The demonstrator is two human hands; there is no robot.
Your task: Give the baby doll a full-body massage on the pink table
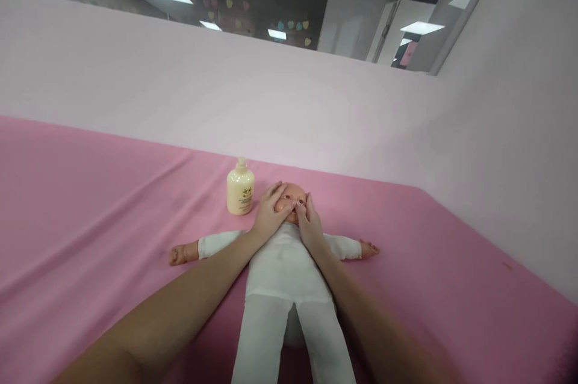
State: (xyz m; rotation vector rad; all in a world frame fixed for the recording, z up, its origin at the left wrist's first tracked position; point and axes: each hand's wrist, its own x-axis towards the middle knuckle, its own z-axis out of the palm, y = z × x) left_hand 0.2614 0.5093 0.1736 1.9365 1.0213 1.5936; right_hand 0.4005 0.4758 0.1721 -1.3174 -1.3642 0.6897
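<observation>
I see two bare forearms coming in from the bottom edge and converging toward the middle of the frame. Between them lies the doll (pixel 284 275), on its back on the pink sheet (pixel 90 215). Long axis runs straight away from me: legs nearest, at the bottom edge, head farthest. Face points up. Its arms stick out sideways, one to each side, roughly square to the body, bare fists past the white sleeves. White one-piece suit covers torso and legs.

Left hand (pixel 270 215): on the left side of the doll's head, fingers spread and laid over cheek and temple, thumb across the face toward the nose. Not wrapped round anything, just flat contact.

Right hand (pixel 308 224): on the other side of the head, fingers together along the cheek, thumb in toward the nose. Also loose, touching and not clamping. I see the two thumbs close together at mid-face; I cannot tell if they touch each other.

Just beside the head, on its left as I see it, stands a cream lotion bottle (pixel 240 190), upright, cap on top, label facing me. Near the left hand but apart from it.

Beyond that, the sheet ends at a pale pink wall (pixel 226 83).
</observation>
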